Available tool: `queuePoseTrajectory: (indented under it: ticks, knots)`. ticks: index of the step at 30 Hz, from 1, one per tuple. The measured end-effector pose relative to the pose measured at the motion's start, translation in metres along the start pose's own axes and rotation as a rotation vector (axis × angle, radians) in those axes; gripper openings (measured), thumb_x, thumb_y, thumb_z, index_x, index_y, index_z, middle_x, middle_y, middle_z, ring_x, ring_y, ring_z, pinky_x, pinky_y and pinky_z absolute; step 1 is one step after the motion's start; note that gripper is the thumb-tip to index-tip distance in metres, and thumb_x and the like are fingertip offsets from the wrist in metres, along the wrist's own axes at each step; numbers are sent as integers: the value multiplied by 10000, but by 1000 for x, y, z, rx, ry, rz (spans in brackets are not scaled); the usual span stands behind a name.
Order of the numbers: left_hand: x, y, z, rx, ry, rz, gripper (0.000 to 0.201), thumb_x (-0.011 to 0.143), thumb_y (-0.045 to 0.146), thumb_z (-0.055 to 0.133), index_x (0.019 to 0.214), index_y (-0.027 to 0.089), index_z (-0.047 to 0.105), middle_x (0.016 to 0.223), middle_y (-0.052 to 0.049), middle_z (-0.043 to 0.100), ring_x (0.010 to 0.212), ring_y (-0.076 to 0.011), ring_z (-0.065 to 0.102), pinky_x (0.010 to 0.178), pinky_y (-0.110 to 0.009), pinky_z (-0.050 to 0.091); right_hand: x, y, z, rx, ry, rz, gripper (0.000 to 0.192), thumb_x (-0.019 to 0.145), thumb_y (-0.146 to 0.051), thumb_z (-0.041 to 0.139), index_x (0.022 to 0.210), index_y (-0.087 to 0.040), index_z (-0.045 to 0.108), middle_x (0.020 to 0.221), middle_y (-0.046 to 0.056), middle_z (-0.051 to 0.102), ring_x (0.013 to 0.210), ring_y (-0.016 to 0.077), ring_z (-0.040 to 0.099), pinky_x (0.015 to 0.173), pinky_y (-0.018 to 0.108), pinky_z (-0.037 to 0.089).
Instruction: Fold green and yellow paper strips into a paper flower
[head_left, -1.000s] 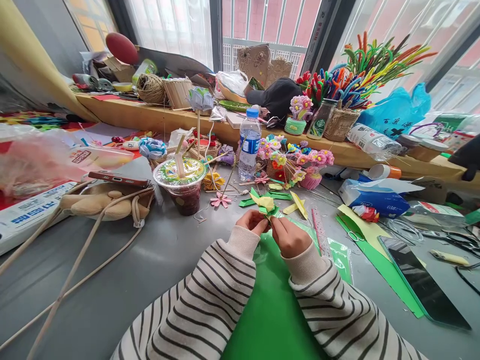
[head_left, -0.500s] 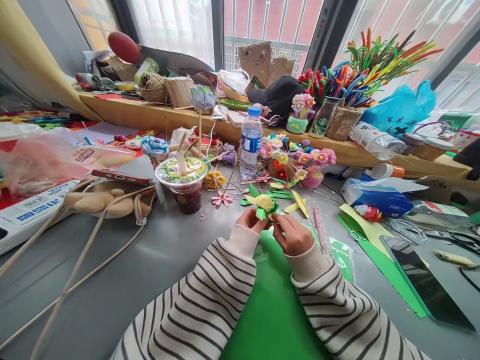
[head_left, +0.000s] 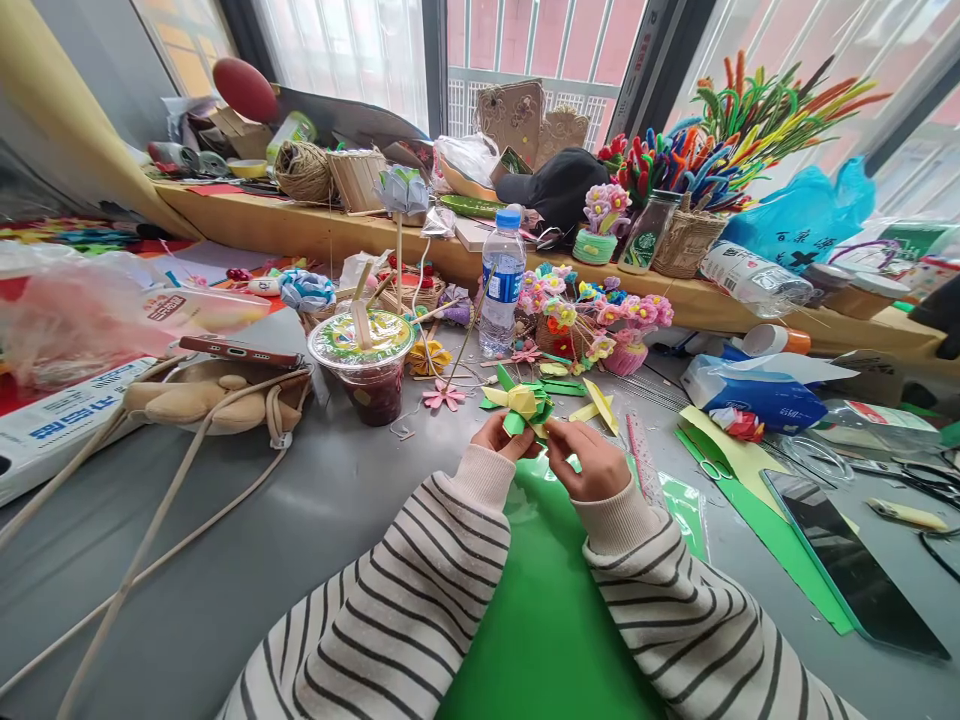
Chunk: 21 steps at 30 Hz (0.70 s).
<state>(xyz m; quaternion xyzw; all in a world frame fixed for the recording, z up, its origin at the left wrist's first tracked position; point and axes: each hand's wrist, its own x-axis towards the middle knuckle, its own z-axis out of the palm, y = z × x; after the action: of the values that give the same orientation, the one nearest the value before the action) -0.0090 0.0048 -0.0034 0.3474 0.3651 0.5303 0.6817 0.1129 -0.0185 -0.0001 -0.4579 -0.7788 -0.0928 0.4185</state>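
Both hands meet over the green paper sheet (head_left: 547, 600): the left hand (head_left: 501, 438) and right hand (head_left: 592, 465) pinch a folded paper flower (head_left: 523, 403), yellow with green leaves. Beyond the flower stand a clear plastic water bottle (head_left: 501, 285), a sealed drink cup (head_left: 364, 365) and fuzzy pipe-cleaner flowers (head_left: 592, 310); a ruler (head_left: 637, 445) lies right of it.
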Motion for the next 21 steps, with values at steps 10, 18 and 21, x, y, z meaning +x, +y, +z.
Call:
queuePoseTrajectory:
  ticks: [10,18,21]
  knots:
    - [-2,7,3,-232,-77,-298,276,430,183,733,642,134,561,524,7,566,467,-81,541,513,-205,454,-2,-4,-8,-18,135,-160,338,687,-57,509,1018,-123,528,898,82,613,804,115,568,718,213,479]
    - [-1,4,-1,-284,-132,-251,192,514,126,685,666,112,569,646,-19,607,625,-123,596,623,-228,467,1,-4,-13,9,139,-163,372,669,-59,536,1028,-158,536,780,68,566,710,126,535,627,247,483]
    - [-3,6,0,-280,-148,-257,150,537,107,671,640,109,562,647,-21,614,620,-118,598,639,-232,472,1,-7,-12,66,184,-66,320,673,-75,538,975,-178,569,744,50,521,656,107,511,558,227,473]
